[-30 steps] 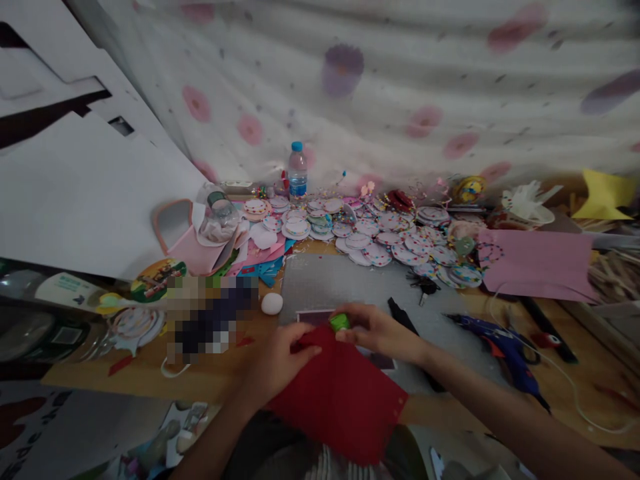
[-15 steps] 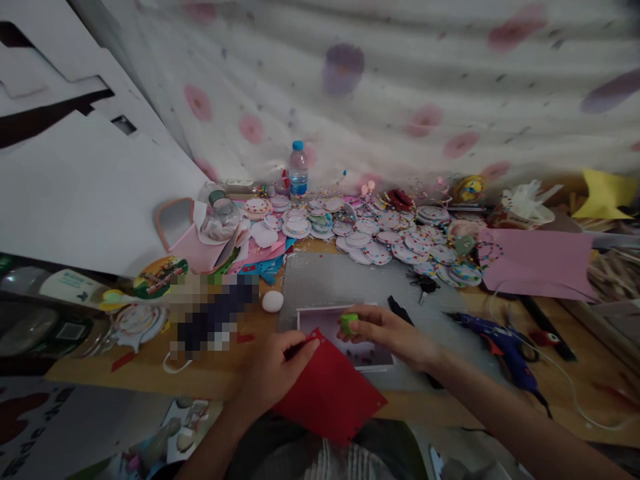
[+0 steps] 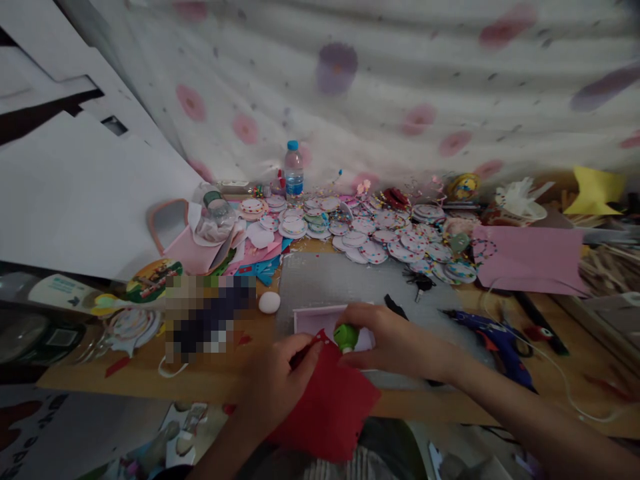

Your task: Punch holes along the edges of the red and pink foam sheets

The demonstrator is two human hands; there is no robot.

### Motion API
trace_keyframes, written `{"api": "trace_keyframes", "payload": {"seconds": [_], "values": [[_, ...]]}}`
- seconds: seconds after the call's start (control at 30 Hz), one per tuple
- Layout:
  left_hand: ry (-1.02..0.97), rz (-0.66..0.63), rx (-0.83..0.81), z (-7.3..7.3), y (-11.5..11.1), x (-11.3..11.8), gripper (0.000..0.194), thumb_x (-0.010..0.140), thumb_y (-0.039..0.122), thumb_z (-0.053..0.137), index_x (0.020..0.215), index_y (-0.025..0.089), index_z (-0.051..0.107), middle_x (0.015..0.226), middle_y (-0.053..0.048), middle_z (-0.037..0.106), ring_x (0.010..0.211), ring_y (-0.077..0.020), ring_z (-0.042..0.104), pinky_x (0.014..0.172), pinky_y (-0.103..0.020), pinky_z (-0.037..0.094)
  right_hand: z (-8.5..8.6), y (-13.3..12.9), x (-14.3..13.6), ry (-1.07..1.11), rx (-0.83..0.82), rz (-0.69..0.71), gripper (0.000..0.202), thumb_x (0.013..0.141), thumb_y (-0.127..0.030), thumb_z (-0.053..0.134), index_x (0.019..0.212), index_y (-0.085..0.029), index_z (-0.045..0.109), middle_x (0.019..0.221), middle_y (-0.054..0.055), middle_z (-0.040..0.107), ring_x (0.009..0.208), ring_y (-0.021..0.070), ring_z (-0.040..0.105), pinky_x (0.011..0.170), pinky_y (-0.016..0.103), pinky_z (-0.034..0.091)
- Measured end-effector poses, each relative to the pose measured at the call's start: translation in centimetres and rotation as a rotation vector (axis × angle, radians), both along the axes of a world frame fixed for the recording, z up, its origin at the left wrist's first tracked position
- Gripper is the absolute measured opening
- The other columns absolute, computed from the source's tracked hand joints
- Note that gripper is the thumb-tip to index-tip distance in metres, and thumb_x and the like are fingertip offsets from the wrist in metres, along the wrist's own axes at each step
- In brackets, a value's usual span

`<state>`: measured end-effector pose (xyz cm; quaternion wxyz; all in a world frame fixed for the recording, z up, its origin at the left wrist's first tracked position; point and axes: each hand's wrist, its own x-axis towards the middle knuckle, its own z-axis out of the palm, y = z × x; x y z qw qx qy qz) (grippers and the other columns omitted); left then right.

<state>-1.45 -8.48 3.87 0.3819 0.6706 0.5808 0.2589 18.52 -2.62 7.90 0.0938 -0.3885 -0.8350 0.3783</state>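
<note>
The grey mat (image 3: 340, 280) lies on the wooden counter (image 3: 150, 380). At its near edge, the left hand (image 3: 287, 367) has its grip closed on a corner of the red sheet (image 3: 335, 407), pinched between thumb and fingers. The sheet hangs tilted in front of the mat, over the counter's edge and the person's lap. The right hand (image 3: 395, 340) reaches over the near part of the mat, its grip curled around a small green object (image 3: 346, 337) with a rounded body and a pale lower end. That object is right by the sheet's raised corner; whether they touch cannot be told. Partly covered by the hands, a shallow pale tray (image 3: 311, 319) rests on the mat.

Just left of the mat sits a white egg-shaped piece (image 3: 269, 303). Behind the mat, round white discs with coloured dots (image 3: 373, 250) lie heaped, and a blue-capped bottle (image 3: 294, 175) stands upright behind them. A bunch of keys (image 3: 420, 287) lies on the mat's far right part. To the mat's right are a blue glue gun (image 3: 475, 325) and, farther back, a pink sheet (image 3: 530, 260). A flower-patterned curtain (image 3: 400, 67) hangs behind everything.
</note>
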Motion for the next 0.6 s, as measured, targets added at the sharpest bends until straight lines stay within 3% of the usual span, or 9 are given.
{"api": "trace_keyframes", "payload": {"seconds": [0.17, 0.33, 0.6], "values": [[-0.02, 0.007, 0.012, 0.51, -0.14, 0.11, 0.028, 0.09, 0.03, 0.045, 0.071, 0.017, 0.062, 0.065, 0.001, 0.062, 0.062, -0.0132, 0.056, 0.058, -0.022, 0.037, 0.0, 0.09, -0.27, -0.023, 0.027, 0.046, 0.02, 0.071, -0.028, 0.071, 0.086, -0.018, 0.063, 0.082, 0.001, 0.063, 0.075, 0.0151, 0.055, 0.067, 0.024, 0.04], [0.006, 0.008, 0.005, 0.53, -0.16, 0.04, 0.027, 0.09, 0.029, 0.046, 0.072, 0.017, 0.062, 0.066, 0.0, 0.063, 0.062, -0.0132, 0.056, 0.057, -0.022, 0.037, 0.12, -0.02, -0.12, -0.014, 0.054, 0.068, 0.025, 0.07, -0.023, 0.071, 0.094, -0.019, 0.064, 0.09, 0.003, 0.065, 0.084, 0.0176, 0.058, 0.074, 0.027, 0.042], [-0.008, 0.005, 0.025, 0.36, -0.17, 0.24, 0.025, 0.09, 0.029, 0.046, 0.078, 0.018, 0.065, 0.073, -0.001, 0.067, 0.067, -0.0145, 0.06, 0.06, -0.022, 0.04, 0.48, -0.3, -0.51, 0.006, 0.012, 0.091, 0.021, 0.071, -0.017, 0.067, 0.091, -0.02, 0.064, 0.096, 0.005, 0.065, 0.092, 0.0207, 0.057, 0.08, 0.03, 0.041]]}}
